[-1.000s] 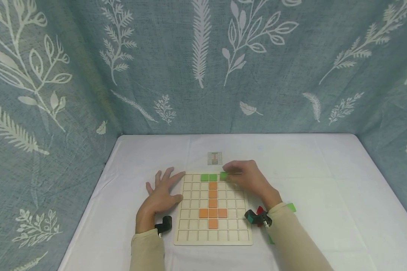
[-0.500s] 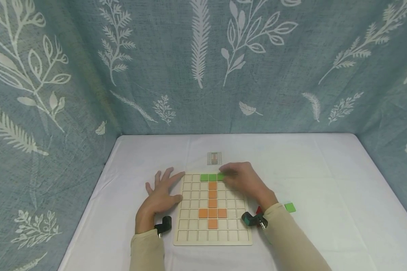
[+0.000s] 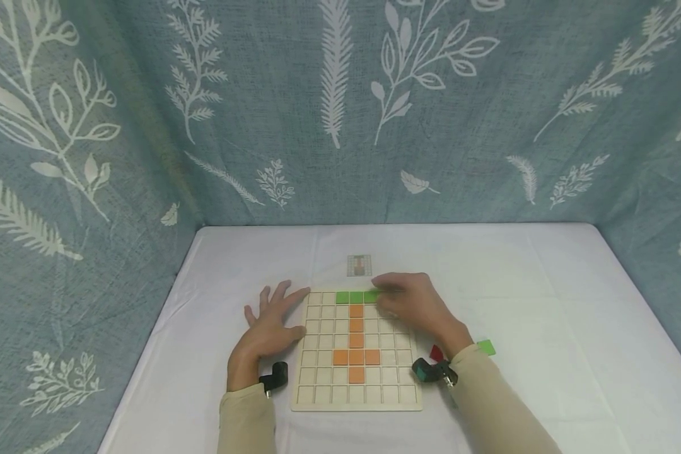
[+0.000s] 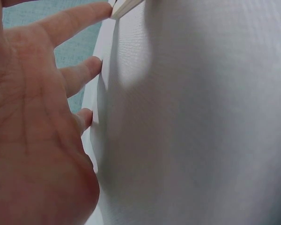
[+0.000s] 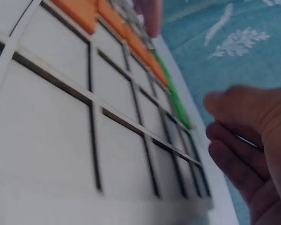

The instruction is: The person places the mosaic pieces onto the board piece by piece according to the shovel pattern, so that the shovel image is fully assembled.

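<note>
A pale wooden grid board (image 3: 325,396) lies on the table. Three green square tiles (image 3: 357,297) fill neighbouring cells of its far row, and below them several orange tiles (image 3: 356,340) form a column with a short crossbar. My left hand (image 3: 269,331) is spread along the board's left side, index fingertip at the far corner and thumb at the edge; in the left wrist view its fingers (image 4: 82,77) are straight. Over the far right part of the board hovers my right hand (image 3: 414,302), close beside the rightmost green tile. In the right wrist view its loosely bent fingers (image 5: 239,154) hold nothing.
Behind the board lies a small card (image 3: 359,265) with a grid pattern. Right of the board are a red tile (image 3: 436,353) and a loose green tile (image 3: 487,347), both partly covered by the right arm. A blue patterned curtain (image 3: 340,126) encloses the table.
My right hand set the third green tile into the far row, let go of it, and drew back slightly to the right. My left hand stayed in place.
</note>
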`<state>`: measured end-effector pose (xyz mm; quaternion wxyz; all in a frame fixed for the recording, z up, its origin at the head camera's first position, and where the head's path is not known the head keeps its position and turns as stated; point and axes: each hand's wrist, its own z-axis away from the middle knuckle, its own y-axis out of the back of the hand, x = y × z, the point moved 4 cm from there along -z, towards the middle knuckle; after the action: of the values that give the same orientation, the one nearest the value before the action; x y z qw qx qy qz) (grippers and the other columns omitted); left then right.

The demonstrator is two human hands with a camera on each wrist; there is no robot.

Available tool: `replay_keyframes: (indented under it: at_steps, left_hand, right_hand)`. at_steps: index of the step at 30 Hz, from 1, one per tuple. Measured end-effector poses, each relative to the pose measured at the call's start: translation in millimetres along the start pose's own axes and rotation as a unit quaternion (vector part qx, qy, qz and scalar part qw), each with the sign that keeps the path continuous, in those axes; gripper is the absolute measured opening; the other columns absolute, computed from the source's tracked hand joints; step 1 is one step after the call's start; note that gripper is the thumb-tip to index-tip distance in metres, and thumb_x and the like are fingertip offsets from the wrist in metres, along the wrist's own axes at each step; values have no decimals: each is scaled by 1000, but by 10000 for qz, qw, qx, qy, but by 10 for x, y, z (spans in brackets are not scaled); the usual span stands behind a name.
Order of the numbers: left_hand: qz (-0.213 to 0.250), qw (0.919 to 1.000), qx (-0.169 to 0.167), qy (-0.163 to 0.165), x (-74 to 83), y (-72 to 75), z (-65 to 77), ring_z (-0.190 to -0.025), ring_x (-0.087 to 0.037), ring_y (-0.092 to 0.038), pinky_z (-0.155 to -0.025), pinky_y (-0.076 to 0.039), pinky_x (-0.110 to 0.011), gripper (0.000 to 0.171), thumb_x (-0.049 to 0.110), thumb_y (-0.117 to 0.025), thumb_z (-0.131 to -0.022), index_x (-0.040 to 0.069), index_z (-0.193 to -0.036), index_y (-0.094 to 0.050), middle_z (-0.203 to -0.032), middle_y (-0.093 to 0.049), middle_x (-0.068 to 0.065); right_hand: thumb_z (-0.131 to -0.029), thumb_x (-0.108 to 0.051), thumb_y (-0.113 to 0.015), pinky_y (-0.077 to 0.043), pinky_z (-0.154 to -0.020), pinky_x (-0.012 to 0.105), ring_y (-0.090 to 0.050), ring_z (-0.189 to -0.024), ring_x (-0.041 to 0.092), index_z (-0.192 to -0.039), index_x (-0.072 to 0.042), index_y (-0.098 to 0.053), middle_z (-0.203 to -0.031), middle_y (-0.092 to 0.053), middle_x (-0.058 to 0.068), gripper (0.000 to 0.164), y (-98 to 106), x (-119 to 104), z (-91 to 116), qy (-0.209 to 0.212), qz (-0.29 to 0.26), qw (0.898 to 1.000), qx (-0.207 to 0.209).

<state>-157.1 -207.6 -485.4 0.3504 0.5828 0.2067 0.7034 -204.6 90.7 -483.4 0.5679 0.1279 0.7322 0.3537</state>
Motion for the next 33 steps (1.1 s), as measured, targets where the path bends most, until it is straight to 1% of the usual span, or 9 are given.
replay_keyframes:
  at_steps: [4, 10, 14, 16, 19, 22, 25, 29, 33]
  left_hand:
    - [-12, 10000, 4, -13, -1, 7, 7, -168, -53, 8, -123, 18, -83, 84, 8, -75, -83, 17, -163, -53, -182, -18, -22]
    - [-29, 10000, -3, -26, -8, 3, -6, -168, -53, 9, -122, 19, -83, 85, 8, -74, -82, 17, -164, -53, -183, -17, -21]
    - [-39, 10000, -17, -19, -16, -6, -13, -168, -53, 9, -122, 19, -83, 85, 9, -74, -83, 17, -164, -52, -183, -16, -21]
    - [-49, 10000, -10, -19, -18, -10, -12, -168, -53, 9, -122, 19, -84, 85, 9, -74, -82, 17, -164, -52, -183, -17, -22]
    - [-47, 10000, -6, -15, -26, -12, -12, -168, -53, 9, -122, 19, -83, 86, 9, -74, -82, 17, -164, -52, -183, -17, -21]
    - [1, 10000, -9, -18, -20, -11, -13, -168, -53, 9, -123, 20, -82, 85, 10, -74, -82, 16, -164, -52, -182, -18, -21]
    - [41, 10000, -64, -8, -21, -16, -12, -168, -52, 11, -123, 21, -81, 85, 9, -74, -84, 16, -165, -51, -183, -16, -21]
    - [0, 9999, -110, 12, -43, -27, -13, -168, -52, 12, -122, 22, -81, 85, 9, -73, -85, 17, -166, -49, -184, -14, -20]
    - [-49, 9999, -97, -8, -55, -34, -22, -168, -52, 11, -122, 21, -82, 85, 9, -74, -85, 16, -166, -49, -183, -15, -20]
  right_hand:
    - [-92, -25, -87, -59, -111, 52, -75, -127, 24, -130, -16, -81, -129, -80, -3, 39, 160, 101, 146, -129, -452, 9989, 11]
    - [-92, -26, -90, -59, -111, 52, -75, -126, 23, -133, -19, -79, -131, -80, -5, 43, 480, 278, 516, -212, -873, 9959, -44]
    - [-92, -22, -89, -61, -108, 44, -76, -126, 26, -135, -19, -77, -134, -79, 0, 44, 725, 417, 798, -161, -1058, 9943, -48]
    - [-92, -19, -90, -62, -107, 37, -76, -125, 25, -135, -18, -76, -134, -79, 2, 45, 843, 482, 935, -97, -1082, 9941, -23]
    - [-91, -16, -90, -61, -104, 26, -77, -122, 17, -135, -18, -77, -133, -79, 4, 46, 994, 545, 1129, -103, -923, 9957, 64]
    - [-90, -17, -91, -58, -102, 17, -76, -119, 7, -134, -19, -77, -131, -80, 1, 46, 1113, 586, 1303, -162, -624, 9977, 187]
    - [-90, -19, -92, -54, -101, 10, -75, -117, 2, -134, -20, -78, -129, -81, -1, 46, 1207, 619, 1446, -249, -349, 9986, 308]
    - [-89, -17, -92, -52, -99, 7, -75, -115, 0, -134, -19, -78, -127, -82, 0, 47, 1293, 673, 1571, -300, -192, 9985, 408]
    - [-89, -15, -92, -52, -99, 7, -74, -115, -3, -134, -15, -78, -127, -82, 3, 48, 1314, 735, 1625, -351, -266, 9981, 437]
